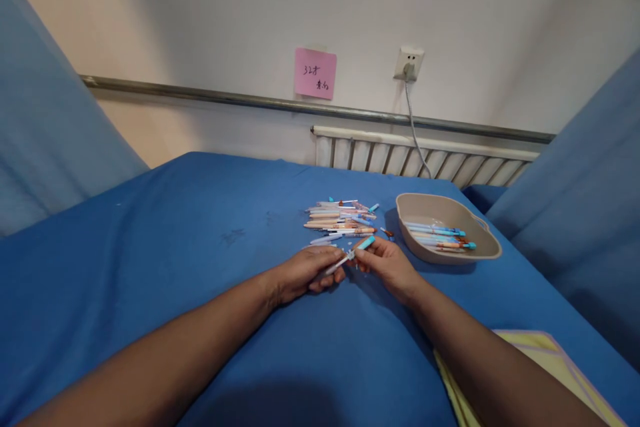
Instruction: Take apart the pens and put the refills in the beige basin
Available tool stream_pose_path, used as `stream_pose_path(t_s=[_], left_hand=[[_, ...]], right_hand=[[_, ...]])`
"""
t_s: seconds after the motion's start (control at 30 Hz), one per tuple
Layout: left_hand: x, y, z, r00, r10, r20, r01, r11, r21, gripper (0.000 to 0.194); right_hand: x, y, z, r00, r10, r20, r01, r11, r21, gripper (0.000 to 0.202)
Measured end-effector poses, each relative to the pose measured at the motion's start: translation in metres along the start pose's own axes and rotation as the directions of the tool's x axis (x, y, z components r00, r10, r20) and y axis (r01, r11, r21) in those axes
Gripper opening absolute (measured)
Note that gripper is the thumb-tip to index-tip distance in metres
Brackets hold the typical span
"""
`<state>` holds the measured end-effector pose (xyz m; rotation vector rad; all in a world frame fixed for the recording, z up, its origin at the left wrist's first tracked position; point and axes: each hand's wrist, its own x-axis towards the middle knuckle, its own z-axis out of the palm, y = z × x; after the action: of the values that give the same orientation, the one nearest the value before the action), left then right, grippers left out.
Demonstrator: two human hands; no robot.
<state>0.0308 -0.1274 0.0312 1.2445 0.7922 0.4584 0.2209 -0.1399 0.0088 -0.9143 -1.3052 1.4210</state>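
Note:
Between both hands is a slim pen [367,243] with a white barrel and a turquoise end, tilted up to the right. My left hand [314,268] is closed on its white lower part. My right hand [387,264] pinches it near the turquoise end, where small pale parts show at the fingertips. Just beyond my hands lies a pile of pens and pen parts [330,221] in peach, white, blue and brown. To the right of it, a beige plastic basket [487,243] holds several pens [440,232] with blue, turquoise and brown ends.
A blue sheet [150,267] covers the work surface. A yellow cloth [545,367] lies under my right forearm. Behind are a metal rail [240,99], a radiator [380,153], a pink note [315,73] and a socket [409,63] with a hanging cord. Blue curtains [55,127] flank both sides.

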Motion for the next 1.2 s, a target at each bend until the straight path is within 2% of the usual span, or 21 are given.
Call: stream_pose_path(t_s=[0.2, 0.43, 0.53, 0.63, 0.7, 0.77, 0.8, 0.83, 0.9, 0.97, 1.1, 1.2], left_hand=[[-0.002, 0.003, 0.005, 0.997, -0.074, -0.01, 0.074, 0.996, -0.048, 0.04], [-0.002, 0.002, 0.001, 0.999, -0.047, -0.006, 0.047, 0.999, -0.001, 0.031], [-0.001, 0.001, -0.004, 0.999, -0.04, 0.011, 0.04, 0.999, 0.003, 0.03], [-0.001, 0.002, -0.01, 0.999, -0.021, 0.03, 0.022, 0.999, -0.033, 0.029], [-0.001, 0.003, -0.014, 1.0, -0.014, 0.014, 0.015, 0.997, -0.072, 0.027], [0.0, 0.005, -0.018, 0.999, -0.016, -0.031, 0.013, 0.994, -0.111, 0.024], [0.0, 0.005, -0.02, 0.998, -0.018, -0.062, 0.01, 0.991, -0.133, 0.022], [0.0, 0.006, -0.021, 0.995, -0.02, -0.094, 0.005, 0.988, -0.156, 0.02], [0.001, 0.006, -0.025, 0.988, -0.019, -0.152, -0.013, 0.978, -0.206, 0.018], [0.002, 0.006, -0.029, 0.98, -0.007, -0.197, -0.045, 0.965, -0.26, 0.017], [0.004, 0.007, -0.036, 0.963, 0.015, -0.27, -0.109, 0.935, -0.337, 0.013], [0.006, 0.006, -0.039, 0.948, 0.023, -0.318, -0.142, 0.922, -0.359, 0.011]], right_hand=[[-0.001, 0.0, 0.0, 0.999, -0.016, 0.038, 0.019, 0.997, -0.074, 0.029], [-0.001, -0.004, 0.005, 1.0, -0.004, -0.015, 0.004, 0.999, -0.053, 0.027], [-0.001, -0.006, 0.007, 0.998, -0.037, -0.051, 0.035, 0.999, -0.042, 0.025], [0.001, -0.009, -0.002, 0.971, -0.131, -0.2, 0.122, 0.991, -0.056, 0.024], [0.003, -0.012, -0.011, 0.914, -0.201, -0.353, 0.182, 0.98, -0.086, 0.022], [0.005, -0.013, -0.02, 0.858, -0.254, -0.446, 0.211, 0.967, -0.146, 0.02], [0.006, -0.011, -0.022, 0.855, -0.26, -0.449, 0.198, 0.963, -0.181, 0.02], [0.007, -0.009, -0.024, 0.871, -0.247, -0.424, 0.167, 0.962, -0.217, 0.021], [0.008, -0.001, -0.023, 0.936, -0.167, -0.309, 0.064, 0.946, -0.317, 0.024], [0.009, 0.009, -0.019, 0.976, -0.086, -0.198, -0.019, 0.879, -0.476, 0.026], [0.006, 0.019, -0.015, 0.984, -0.099, -0.146, -0.045, 0.656, -0.753, 0.027], [0.004, 0.016, -0.016, 0.984, -0.089, -0.154, -0.075, 0.574, -0.816, 0.02]])
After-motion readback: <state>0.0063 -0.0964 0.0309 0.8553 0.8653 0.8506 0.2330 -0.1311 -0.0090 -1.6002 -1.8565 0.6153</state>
